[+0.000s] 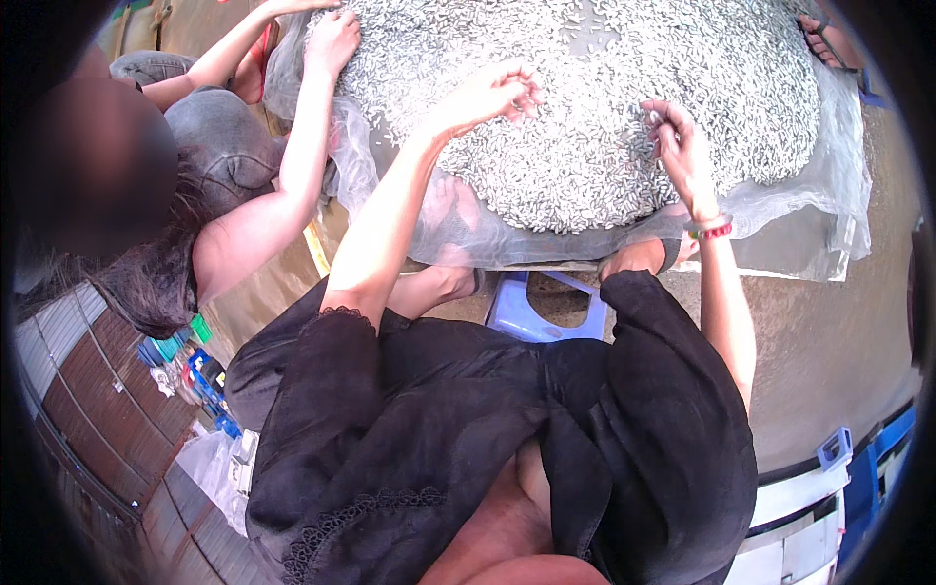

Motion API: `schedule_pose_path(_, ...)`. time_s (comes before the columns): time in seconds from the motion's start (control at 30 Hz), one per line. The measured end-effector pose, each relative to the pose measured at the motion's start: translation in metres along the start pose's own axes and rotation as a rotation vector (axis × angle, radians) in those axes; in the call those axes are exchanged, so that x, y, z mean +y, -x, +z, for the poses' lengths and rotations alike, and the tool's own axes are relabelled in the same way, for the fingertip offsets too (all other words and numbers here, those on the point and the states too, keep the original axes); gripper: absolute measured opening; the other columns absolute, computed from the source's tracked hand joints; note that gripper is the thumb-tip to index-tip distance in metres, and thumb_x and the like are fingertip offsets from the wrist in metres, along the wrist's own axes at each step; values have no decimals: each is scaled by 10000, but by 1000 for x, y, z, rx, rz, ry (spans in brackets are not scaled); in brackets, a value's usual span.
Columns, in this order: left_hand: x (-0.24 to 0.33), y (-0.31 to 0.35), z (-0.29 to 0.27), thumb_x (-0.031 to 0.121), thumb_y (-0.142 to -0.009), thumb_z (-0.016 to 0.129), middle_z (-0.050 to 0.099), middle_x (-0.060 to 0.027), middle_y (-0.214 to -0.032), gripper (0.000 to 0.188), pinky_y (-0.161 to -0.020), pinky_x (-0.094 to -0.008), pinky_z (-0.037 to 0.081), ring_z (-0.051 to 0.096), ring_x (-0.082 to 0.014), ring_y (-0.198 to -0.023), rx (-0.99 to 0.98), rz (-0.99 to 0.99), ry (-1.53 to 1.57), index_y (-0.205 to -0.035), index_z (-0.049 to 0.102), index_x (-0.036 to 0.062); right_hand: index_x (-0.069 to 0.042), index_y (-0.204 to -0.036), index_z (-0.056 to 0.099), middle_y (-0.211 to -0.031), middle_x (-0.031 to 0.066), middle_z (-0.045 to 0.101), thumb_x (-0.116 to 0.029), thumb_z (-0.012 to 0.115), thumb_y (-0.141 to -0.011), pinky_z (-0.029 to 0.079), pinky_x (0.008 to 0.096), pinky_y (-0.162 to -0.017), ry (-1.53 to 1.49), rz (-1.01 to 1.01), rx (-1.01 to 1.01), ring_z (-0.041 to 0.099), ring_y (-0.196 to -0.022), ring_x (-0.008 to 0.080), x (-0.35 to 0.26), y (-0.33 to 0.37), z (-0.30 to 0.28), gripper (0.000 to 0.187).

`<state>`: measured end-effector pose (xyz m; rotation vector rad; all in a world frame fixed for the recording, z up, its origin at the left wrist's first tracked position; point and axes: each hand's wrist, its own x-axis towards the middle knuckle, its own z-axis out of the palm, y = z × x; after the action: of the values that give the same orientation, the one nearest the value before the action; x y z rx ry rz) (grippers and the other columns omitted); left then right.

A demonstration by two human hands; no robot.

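Observation:
A wide layer of small, pale, elongated pieces [585, 185] covers the sheet in front of me; their kind is too small to make out. Above its left middle hovers my left hand [497, 96], fingers loosely bent and apart, with nothing visible in them. My right hand [678, 146] is over the right part of the layer. Its thumb and fingertips are drawn together, and what is between them, if anything, is too small to name. A red and pale bracelet [712, 229] circles that wrist. Sheer netting [507, 249] lies under the pieces and hangs past their near edge.
On my left, another person's hand [333, 41] reaches to the layer's edge. Someone's sandalled foot [829, 41] stands at the far right. A blue plastic stool [546, 310] is below the near edge. White and blue furniture [804, 507] stands at the lower right.

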<state>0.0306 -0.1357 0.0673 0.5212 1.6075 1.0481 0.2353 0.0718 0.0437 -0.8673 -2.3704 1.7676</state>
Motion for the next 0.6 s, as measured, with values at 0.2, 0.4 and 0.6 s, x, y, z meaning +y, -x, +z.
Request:
schedule_pose_path(0.2, -21, -15, 3, 201, -851, 527, 581, -91, -920, 262, -679, -310, 477, 564, -170, -772, 23, 46, 40, -1048, 568, 35, -46, -883, 600, -856, 130, 577, -129, 613, -795, 476, 361, -714, 648, -371, -7, 591, -751, 272, 7, -35, 22, 122)
schedule_pose_path(0.4, -33, -25, 27, 344, -754, 687, 595, -66, -772, 326, -649, -311, 445, 544, -150, -705, 357, 246, -794, -897, 652, 53, -58, -769, 551, -849, 47, 593, -137, 651, -804, 438, 243, -593, -324, 23, -80, 538, -657, 104, -15, -14, 8, 132)
schedule_pose_path(0.6, -2, -20, 16, 287, -761, 711, 608, 22, -760, 229, -579, -231, 387, 496, -61, -662, 177, -24, -96, -849, 655, 82, -81, -856, 505, -787, 44, 568, -8, 482, -775, 351, 182, -451, -829, 259, -350, 481, -564, 58, -15, 29, 0, 112)
